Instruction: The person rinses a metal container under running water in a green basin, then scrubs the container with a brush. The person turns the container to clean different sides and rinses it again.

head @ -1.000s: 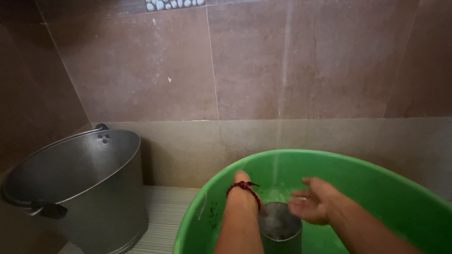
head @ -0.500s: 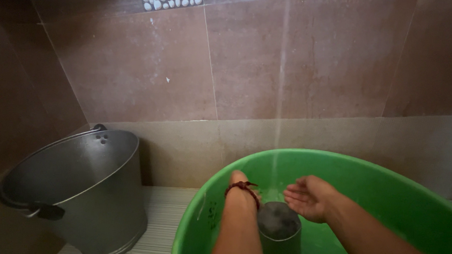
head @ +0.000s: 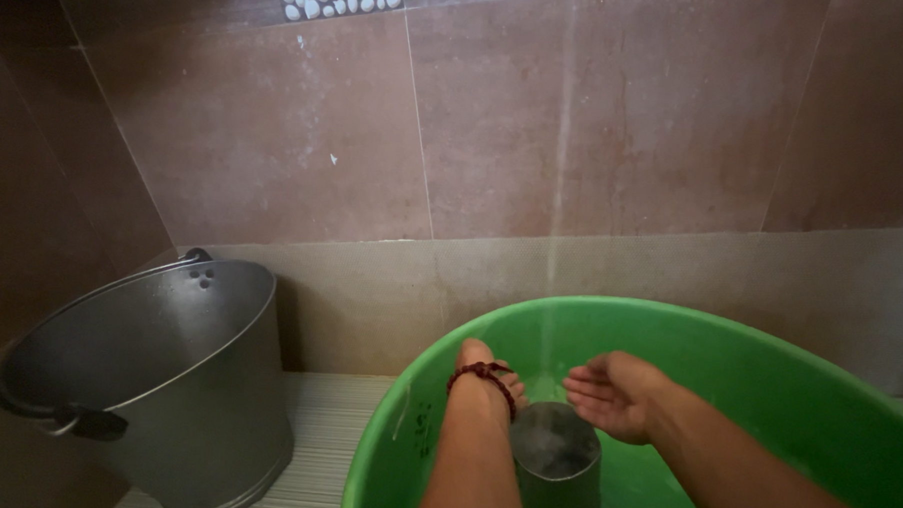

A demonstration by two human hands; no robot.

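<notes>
While a thin stream of water [head: 550, 288] falls down the middle of the frame, a steel cup [head: 556, 458] is stood upright at lower centre, inside the green basin [head: 768, 365]. The left hand [head: 487, 370] is reached past the cup's left side with a red thread band [head: 482, 373] at the wrist; its fingers are hidden behind the forearm, so whether they grip the cup cannot be told. The right hand [head: 612, 390] is held palm up just right of the cup's rim, fingers loosely spread and slightly cupped, nothing held, close beside the stream.

For the rinse to be done well, the cup would best be kept steady and level under the falling water, and the open palm brought squarely into the stream so that water is caught rather than splashed over the basin rim. A grey metal bucket [head: 147, 364] is seen at lower left, well apart, on the ribbed floor [head: 335, 430], with brown wall tiles [head: 376, 111] behind.
</notes>
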